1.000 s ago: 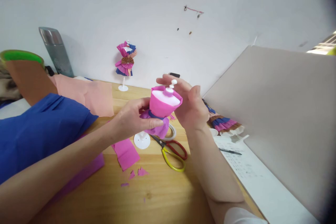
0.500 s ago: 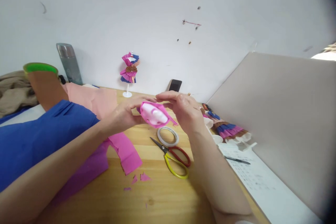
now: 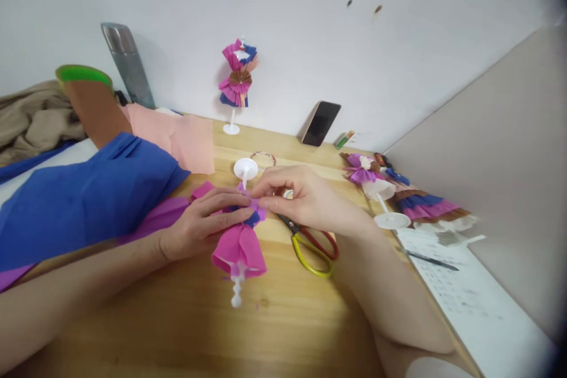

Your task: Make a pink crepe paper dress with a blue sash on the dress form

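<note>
A small white dress form (image 3: pixel 239 251) wrapped in pink, purple and blue crepe paper lies tipped toward me over the wooden table (image 3: pixel 186 331), its neck knob pointing at me and its round white base (image 3: pixel 245 168) away. My left hand (image 3: pixel 199 221) is closed around its middle. My right hand (image 3: pixel 301 198) pinches the purple paper at the waist with thumb and fingertips.
Red-and-yellow scissors (image 3: pixel 312 243) lie just right of my hands. Blue (image 3: pixel 84 195), peach (image 3: pixel 177 139) and purple crepe sheets cover the left. A finished paper-dressed form (image 3: pixel 238 80), a phone (image 3: pixel 321 123) and a steel flask (image 3: pixel 127 62) stand by the wall. More dressed forms (image 3: pixel 398 198) and a printed sheet (image 3: pixel 460 295) lie right.
The dress form has been turned over from upright to lying with its neck toward me and lowered close to the table. My right hand now pinches the waist paper.
</note>
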The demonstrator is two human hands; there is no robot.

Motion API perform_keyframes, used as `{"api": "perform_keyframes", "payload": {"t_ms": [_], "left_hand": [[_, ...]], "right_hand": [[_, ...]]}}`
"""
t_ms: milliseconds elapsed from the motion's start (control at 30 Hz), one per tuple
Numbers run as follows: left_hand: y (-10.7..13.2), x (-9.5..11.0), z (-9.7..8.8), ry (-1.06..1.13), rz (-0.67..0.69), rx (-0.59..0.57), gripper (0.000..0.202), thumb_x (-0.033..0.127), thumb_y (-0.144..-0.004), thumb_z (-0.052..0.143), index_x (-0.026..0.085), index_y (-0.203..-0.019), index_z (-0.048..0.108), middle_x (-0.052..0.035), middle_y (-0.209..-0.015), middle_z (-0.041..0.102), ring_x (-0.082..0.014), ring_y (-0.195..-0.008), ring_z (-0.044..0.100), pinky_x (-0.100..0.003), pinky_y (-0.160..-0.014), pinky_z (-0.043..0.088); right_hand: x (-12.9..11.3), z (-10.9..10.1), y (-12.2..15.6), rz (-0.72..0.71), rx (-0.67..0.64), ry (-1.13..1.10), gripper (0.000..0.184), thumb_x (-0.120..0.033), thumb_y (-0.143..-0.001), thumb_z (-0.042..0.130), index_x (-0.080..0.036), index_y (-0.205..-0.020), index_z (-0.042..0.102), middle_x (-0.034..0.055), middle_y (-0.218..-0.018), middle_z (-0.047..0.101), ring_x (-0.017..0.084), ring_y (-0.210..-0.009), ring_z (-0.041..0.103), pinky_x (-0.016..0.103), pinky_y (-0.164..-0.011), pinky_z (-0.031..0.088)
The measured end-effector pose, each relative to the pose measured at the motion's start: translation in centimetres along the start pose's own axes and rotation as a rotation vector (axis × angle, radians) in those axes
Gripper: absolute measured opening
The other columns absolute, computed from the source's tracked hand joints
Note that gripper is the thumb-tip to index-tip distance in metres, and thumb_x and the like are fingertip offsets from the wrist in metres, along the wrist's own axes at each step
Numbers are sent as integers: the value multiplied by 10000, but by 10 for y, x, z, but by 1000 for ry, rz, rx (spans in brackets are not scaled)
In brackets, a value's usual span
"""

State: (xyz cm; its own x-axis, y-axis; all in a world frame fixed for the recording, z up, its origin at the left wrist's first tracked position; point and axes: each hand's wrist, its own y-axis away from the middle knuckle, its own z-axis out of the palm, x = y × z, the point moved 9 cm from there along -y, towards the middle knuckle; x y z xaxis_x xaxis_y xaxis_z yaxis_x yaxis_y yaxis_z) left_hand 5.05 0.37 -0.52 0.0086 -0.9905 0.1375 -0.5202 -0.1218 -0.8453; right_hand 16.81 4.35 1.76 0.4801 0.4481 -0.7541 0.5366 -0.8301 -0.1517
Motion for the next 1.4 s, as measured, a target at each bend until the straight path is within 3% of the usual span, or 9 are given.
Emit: {"api": "perform_keyframes", "payload": {"t_ms": [233, 367, 500, 767, 867, 1033, 1400], "left_hand": [[24, 4, 17, 11, -16, -128, 254, 183, -925, 549, 112, -1169, 553, -173, -1073, 695, -206, -1079, 656, -338, -917, 571], [26, 10, 23, 14, 28, -195, 159, 97, -935, 487, 114, -1069, 570, -164, -1021, 711, -218, -1102, 643, -358, -928, 565], [24, 8, 21, -8, -1, -194, 134, 113, -961, 444, 126, -960, 577, -149, -982, 722, -203, -1046, 665, -334, -923, 567], [22, 3, 25, 28, -122, -262, 129, 122, -948, 474, 125, -937, 602, -142, -1027, 728, -186, -1072, 654, -288, -988, 529], [22, 2, 25, 40, -103, -256, 133, 114, -941, 476, 143, -958, 605, -135, -1035, 728, -188, -1098, 641, -320, -1017, 515], [22, 9, 24, -9, 41, -213, 161, 96, -952, 427, 145, -948, 580, -143, -1013, 730, -184, -1040, 666, -367, -1048, 489], [21, 11, 26, -55, 68, -205, 167, 107, -960, 426, 166, -907, 573, -109, -991, 731, -167, -1005, 673, -362, -1016, 512]], "right_hand": [[1, 29, 5, 67, -163, 42, 134, -60, -809, 595, -152, -773, 687, 4, -740, 680, 120, -681, 601, 244, -638, 453], [-6, 33, 21, -20, -96, 37, 154, -47, -830, 587, -164, -776, 673, -9, -722, 658, 95, -650, 577, 216, -622, 443], [-5, 38, 35, -111, -12, 75, 161, -31, -828, 574, -167, -786, 649, 0, -748, 621, 99, -660, 559, 213, -605, 434], [0, 52, 42, -174, -60, 276, 163, -91, -907, 492, -151, -843, 629, 47, -846, 593, 136, -751, 553, 246, -637, 437], [-2, 53, 43, -184, -62, 287, 164, -116, -922, 486, -157, -850, 627, 47, -851, 598, 133, -748, 555, 245, -639, 436], [-9, 54, 44, -215, -48, 268, 155, -126, -916, 510, -158, -820, 626, 36, -800, 602, 119, -689, 542, 237, -601, 423], [-12, 59, 46, -270, -104, 288, 177, -84, -895, 488, -137, -852, 651, 49, -830, 597, 126, -710, 530, 246, -616, 412]]}}
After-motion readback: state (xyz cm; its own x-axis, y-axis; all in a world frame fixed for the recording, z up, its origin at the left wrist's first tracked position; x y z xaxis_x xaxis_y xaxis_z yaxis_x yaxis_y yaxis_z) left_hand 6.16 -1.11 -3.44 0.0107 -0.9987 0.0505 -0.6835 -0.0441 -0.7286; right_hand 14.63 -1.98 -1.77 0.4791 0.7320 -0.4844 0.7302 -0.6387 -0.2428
